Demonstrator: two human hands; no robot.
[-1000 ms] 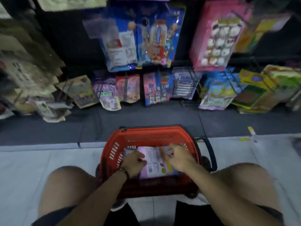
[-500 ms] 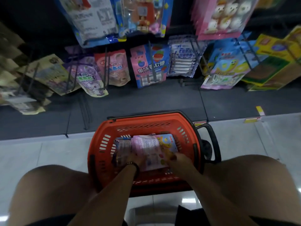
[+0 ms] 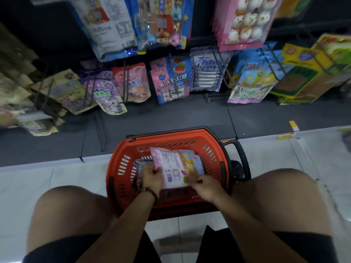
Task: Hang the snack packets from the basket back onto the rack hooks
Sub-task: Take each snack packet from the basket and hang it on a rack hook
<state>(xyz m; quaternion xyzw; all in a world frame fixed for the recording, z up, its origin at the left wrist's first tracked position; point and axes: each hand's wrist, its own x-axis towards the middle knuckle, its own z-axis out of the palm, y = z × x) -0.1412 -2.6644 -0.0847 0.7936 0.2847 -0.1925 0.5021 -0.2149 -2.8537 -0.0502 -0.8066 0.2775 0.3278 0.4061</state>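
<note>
As you crouch with knees spread to either side of the red basket [image 3: 121, 168], both of your hands are inside its rim and on one pink snack packet [image 3: 171, 167]. The left hand [image 3: 152, 179] grips the packet's left edge with curled fingers, and the right hand [image 3: 206, 187] pinches its lower right corner. The packet is tilted up with its printed back toward you and its top edge near the basket's far wall, not yet clear of the rim. Beneath it on the left lies at least one other packet [image 3: 141, 166], so the job looks unfinished; how many remain cannot be counted from here. Beyond the basket, the rack hooks [image 3: 124, 80] carry rows of hanging packets. What looks like a bare hook [image 3: 215, 98] juts out low beside a pink-and-yellow hanging packet [image 3: 248, 86], which appears to match the one you hold. Lifting, carrying and threading it onto a hook are all left.
</note>
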